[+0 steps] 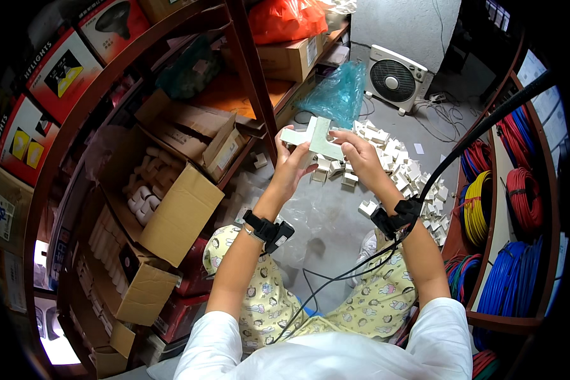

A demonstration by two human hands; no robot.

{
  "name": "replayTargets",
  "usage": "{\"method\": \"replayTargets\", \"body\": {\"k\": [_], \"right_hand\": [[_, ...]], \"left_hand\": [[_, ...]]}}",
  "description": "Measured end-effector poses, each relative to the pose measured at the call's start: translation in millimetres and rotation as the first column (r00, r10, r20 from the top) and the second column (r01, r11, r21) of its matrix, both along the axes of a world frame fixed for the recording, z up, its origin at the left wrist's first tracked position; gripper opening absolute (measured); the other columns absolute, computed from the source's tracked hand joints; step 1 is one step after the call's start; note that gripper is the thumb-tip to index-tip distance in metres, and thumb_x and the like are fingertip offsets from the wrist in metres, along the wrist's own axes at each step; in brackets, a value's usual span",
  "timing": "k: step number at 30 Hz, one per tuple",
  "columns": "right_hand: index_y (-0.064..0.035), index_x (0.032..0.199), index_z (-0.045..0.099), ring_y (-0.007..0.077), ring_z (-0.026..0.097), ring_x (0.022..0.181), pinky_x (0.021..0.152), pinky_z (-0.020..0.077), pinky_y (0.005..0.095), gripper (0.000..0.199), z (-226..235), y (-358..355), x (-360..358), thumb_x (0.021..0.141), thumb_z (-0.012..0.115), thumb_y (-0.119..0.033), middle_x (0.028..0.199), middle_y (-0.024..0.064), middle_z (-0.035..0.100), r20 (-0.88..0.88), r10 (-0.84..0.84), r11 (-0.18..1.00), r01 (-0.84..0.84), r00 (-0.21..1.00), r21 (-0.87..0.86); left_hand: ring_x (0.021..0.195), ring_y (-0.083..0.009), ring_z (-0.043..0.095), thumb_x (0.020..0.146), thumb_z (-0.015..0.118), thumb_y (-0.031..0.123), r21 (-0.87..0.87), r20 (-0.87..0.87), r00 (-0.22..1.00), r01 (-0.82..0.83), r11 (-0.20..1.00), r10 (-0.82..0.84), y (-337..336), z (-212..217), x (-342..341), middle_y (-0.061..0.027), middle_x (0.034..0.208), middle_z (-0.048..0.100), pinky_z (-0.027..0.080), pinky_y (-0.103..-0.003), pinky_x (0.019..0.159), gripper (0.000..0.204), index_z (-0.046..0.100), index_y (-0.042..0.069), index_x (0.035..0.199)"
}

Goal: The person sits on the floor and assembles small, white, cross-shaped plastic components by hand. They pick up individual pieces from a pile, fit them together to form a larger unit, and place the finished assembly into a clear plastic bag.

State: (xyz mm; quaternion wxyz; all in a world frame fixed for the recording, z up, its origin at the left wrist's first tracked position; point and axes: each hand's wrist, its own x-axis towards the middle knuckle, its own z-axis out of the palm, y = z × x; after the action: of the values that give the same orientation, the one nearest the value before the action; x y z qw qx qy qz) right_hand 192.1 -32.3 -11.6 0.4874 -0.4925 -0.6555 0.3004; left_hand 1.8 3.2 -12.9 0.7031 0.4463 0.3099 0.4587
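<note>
Above the floor pile of small white plastic fittings (405, 174): 1 flat white cross-shaped piece (313, 139), left hand (292, 166) and right hand (361, 158) both clasping it; inspection step, steady turning likely needed.

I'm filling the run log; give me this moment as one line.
left hand: holds flat white carton piece | right hand: holds same piece | below: pile of small white boxes on floor

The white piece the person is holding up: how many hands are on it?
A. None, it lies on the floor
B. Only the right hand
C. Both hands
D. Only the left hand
C: the left hand grips the white piece from one side and the right hand from the other, above the pile of small white parts on the floor.
</note>
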Motion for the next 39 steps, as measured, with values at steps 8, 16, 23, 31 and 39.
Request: {"method": "replayTargets", "body": {"k": [8, 16, 23, 31, 39], "right_hand": [[0.0018, 0.107, 0.058, 0.027, 0.058, 0.082, 0.075, 0.0463, 0.0342, 0.03, 3.2, -3.2, -15.7, 0.092, 0.046, -0.022, 0.097, 0.0161, 0.06, 0.151, -0.106, 0.971, 0.07, 0.983, 0.227], [-0.0046, 0.127, 0.04, 0.0373, 0.059, 0.09, 0.08, 0.0482, 0.0406, 0.049, -11.1, -7.6, -26.8, 0.082, 0.058, -0.009, 0.105, 0.0229, 0.058, 0.205, -0.145, 0.921, 0.056, 0.968, 0.385], [-0.0124, 0.13, 0.042, 0.0321, 0.059, 0.077, 0.068, 0.0488, 0.0392, 0.067, 4.1, -17.3, -30.1, 0.069, 0.07, -0.006, 0.083, 0.0153, 0.059, 0.454, -0.294, 0.873, 0.043, 0.842, 0.486], [-0.0123, 0.113, 0.052, 0.0266, 0.059, 0.069, 0.061, 0.0484, 0.0358, 0.052, 2.8, -9.7, -16.6, 0.065, 0.069, 0.002, 0.081, 0.0123, 0.061, 0.26, -0.273, 0.847, 0.104, 0.926, 0.521], [-0.0074, 0.11, 0.049, 0.0146, 0.051, 0.065, 0.062, 0.0446, 0.0264, 0.042, -0.8, -7.6, -17.9, 0.072, 0.064, 0.002, 0.082, 0.0064, 0.058, -0.019, -0.024, 0.932, 0.029, 1.0, 0.361]], "left_hand": [[0.114, -0.024, 0.046, 0.087, 0.055, 0.035, -0.008, 0.044, 0.999, 0.031, 0.999, -0.031, 0.9, -2.4, -2.5, -0.0091, 0.127, 0.036, 0.047, -0.046, 0.087, 0.059, 0.022, 0.024, 0.134], [0.111, -0.0208, 0.047, 0.082, 0.067, 0.024, 0.158, -0.08, 0.996, -0.029, 0.987, 0.042, 1.5, -12.1, 1.7, -0.0075, 0.12, 0.041, 0.047, -0.041, 0.085, 0.068, 0.022, 0.022, 0.133], [0.109, -0.0245, 0.052, 0.075, 0.073, 0.016, 0.615, -0.152, 0.94, -0.152, 0.773, 0.306, -6.4, -10.6, 11.5, -0.0147, 0.123, 0.046, 0.044, -0.036, 0.091, 0.068, 0.031, 0.009, 0.128], [0.11, -0.0196, 0.047, 0.083, 0.063, 0.021, 0.59, -0.077, 0.988, -0.065, 0.805, 0.137, -24.2, 10.0, 6.1, -0.0111, 0.12, 0.044, 0.041, -0.034, 0.093, 0.062, 0.03, 0.01, 0.134], [0.106, -0.0143, 0.047, 0.087, 0.055, 0.02, 0.496, 0.025, 0.997, -0.073, 0.865, 0.07, -11.5, 14.7, -10.6, -0.0079, 0.118, 0.048, 0.038, -0.03, 0.093, 0.045, 0.04, 0.008, 0.128]]}}
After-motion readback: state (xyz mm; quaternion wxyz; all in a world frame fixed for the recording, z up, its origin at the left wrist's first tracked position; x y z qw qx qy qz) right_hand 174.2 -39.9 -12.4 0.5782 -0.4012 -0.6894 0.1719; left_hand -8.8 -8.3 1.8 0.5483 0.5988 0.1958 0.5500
